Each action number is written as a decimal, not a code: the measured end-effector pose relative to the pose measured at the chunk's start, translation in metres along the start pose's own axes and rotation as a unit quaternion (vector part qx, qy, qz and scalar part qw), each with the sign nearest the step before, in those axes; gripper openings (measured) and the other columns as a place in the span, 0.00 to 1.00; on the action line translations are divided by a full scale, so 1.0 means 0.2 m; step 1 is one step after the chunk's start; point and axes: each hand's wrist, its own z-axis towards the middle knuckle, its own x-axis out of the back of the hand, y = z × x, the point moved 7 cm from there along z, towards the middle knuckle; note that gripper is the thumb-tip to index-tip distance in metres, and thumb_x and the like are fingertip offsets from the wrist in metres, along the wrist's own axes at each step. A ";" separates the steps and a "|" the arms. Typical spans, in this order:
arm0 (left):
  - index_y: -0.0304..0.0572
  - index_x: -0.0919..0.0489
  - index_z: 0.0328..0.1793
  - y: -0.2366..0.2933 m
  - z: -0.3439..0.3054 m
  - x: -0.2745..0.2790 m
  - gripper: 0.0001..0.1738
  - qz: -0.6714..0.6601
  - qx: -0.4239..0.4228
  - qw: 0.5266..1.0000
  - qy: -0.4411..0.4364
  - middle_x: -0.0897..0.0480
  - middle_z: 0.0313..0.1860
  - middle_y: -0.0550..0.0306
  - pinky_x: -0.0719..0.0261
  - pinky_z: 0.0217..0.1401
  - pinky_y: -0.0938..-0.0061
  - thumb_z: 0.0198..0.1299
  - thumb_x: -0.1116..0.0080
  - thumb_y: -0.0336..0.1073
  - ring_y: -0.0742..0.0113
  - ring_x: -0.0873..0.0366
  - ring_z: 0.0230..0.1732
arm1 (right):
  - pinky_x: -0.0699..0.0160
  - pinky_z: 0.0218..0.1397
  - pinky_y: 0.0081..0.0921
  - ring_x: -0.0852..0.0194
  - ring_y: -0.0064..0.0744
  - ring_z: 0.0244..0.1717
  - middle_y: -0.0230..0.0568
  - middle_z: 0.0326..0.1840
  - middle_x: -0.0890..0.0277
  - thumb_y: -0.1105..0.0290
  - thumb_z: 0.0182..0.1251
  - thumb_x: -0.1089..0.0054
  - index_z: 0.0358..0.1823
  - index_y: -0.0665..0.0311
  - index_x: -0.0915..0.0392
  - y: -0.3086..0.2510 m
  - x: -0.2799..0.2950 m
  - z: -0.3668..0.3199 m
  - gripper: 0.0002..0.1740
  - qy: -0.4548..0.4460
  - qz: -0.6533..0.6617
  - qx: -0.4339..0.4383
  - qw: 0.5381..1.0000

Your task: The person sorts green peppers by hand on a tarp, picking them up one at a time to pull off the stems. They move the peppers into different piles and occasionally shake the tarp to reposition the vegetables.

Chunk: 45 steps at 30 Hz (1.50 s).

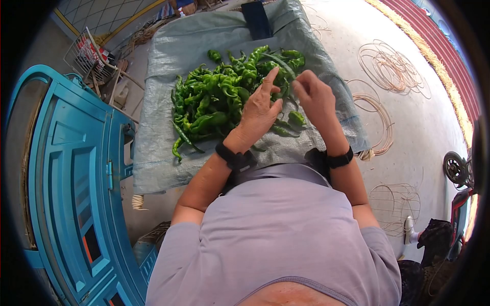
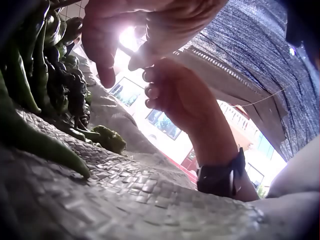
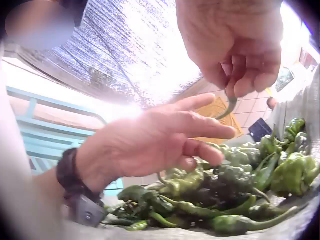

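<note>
A pile of green peppers (image 1: 212,97) lies on a woven plastic sheet (image 1: 163,56). My right hand (image 1: 317,99) is raised over the right side of the pile. Its thumb and fingertips pinch one end of a slim green pepper (image 1: 282,65); in the right wrist view this pepper (image 3: 231,106) hangs below the fingertips. Beside it, my left hand (image 1: 258,109) hovers above the peppers, its fingers (image 3: 210,127) extended and loosely spread, gripping nothing. In the left wrist view, my right hand (image 2: 182,95) faces the left across a narrow gap.
A dark phone-like slab (image 1: 256,20) lies at the sheet's far edge. Several loose peppers, one of them small (image 1: 296,118), lie close to my forearms. A blue metal door panel (image 1: 76,178) stands at the left. Coiled cane (image 1: 390,66) lies on the floor at the right.
</note>
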 end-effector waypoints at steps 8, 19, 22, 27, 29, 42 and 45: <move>0.51 0.24 0.68 0.01 0.03 0.07 0.26 0.112 -0.031 0.992 0.045 0.18 0.37 0.51 0.19 0.40 0.67 0.63 0.44 0.24 0.61 0.19 0.33 | 0.20 0.46 0.38 0.14 0.42 0.40 0.41 0.37 0.14 0.54 0.71 0.44 0.49 0.56 0.20 0.20 -0.08 0.10 0.16 -0.089 -0.006 -0.069 0.994; 0.58 0.29 0.73 -0.09 0.01 0.02 0.31 0.273 0.044 0.958 -0.074 0.19 0.35 0.45 0.20 0.46 0.53 0.61 0.44 0.33 0.45 0.18 0.40 | 0.24 0.57 0.46 0.22 0.52 0.59 0.50 0.53 0.18 0.60 0.57 0.33 0.69 0.56 0.36 0.33 -0.42 0.10 0.38 -0.161 -0.164 -0.010 0.973; 0.58 0.30 0.74 -0.06 0.02 0.05 0.32 0.302 0.034 0.951 -0.063 0.18 0.33 0.47 0.20 0.46 0.54 0.60 0.43 0.33 0.46 0.17 0.39 | 0.23 0.57 0.44 0.21 0.50 0.59 0.48 0.53 0.18 0.63 0.56 0.32 0.67 0.57 0.34 0.38 -0.42 0.10 0.36 -0.188 -0.100 -0.082 0.974; 0.57 0.31 0.75 -0.01 0.01 0.08 0.33 0.241 0.061 0.968 -0.030 0.18 0.28 0.50 0.20 0.44 0.58 0.61 0.41 0.34 0.50 0.17 0.35 | 0.25 0.59 0.41 0.20 0.47 0.57 0.48 0.53 0.18 0.59 0.60 0.42 0.68 0.57 0.31 0.40 -0.31 0.14 0.32 -0.175 -0.019 -0.171 0.969; 0.57 0.33 0.77 0.01 0.02 0.09 0.35 0.206 0.060 0.977 -0.018 0.19 0.26 0.51 0.20 0.44 0.60 0.61 0.40 0.34 0.52 0.17 0.33 | 0.25 0.59 0.40 0.19 0.47 0.56 0.47 0.51 0.17 0.57 0.61 0.46 0.64 0.57 0.27 0.36 -0.19 0.17 0.29 -0.140 -0.026 -0.157 0.977; 0.55 0.29 0.73 0.07 0.03 0.06 0.30 0.082 0.051 0.995 -0.039 0.22 0.22 0.54 0.24 0.34 0.68 0.64 0.38 0.41 0.64 0.24 0.23 | 0.28 0.27 0.15 0.29 0.14 0.23 0.34 0.34 0.18 0.73 0.73 0.47 0.57 0.65 0.22 -0.01 -0.05 0.03 0.14 -0.135 0.325 -0.030 0.935; 0.49 0.23 0.61 0.04 0.05 0.07 0.21 0.077 0.059 0.995 -0.031 0.22 0.22 0.54 0.25 0.33 0.66 0.65 0.37 0.45 0.63 0.23 0.23 | 0.27 0.26 0.15 0.28 0.15 0.24 0.36 0.37 0.19 0.71 0.73 0.45 0.60 0.66 0.25 -0.04 -0.05 0.06 0.17 -0.148 0.366 -0.018 0.919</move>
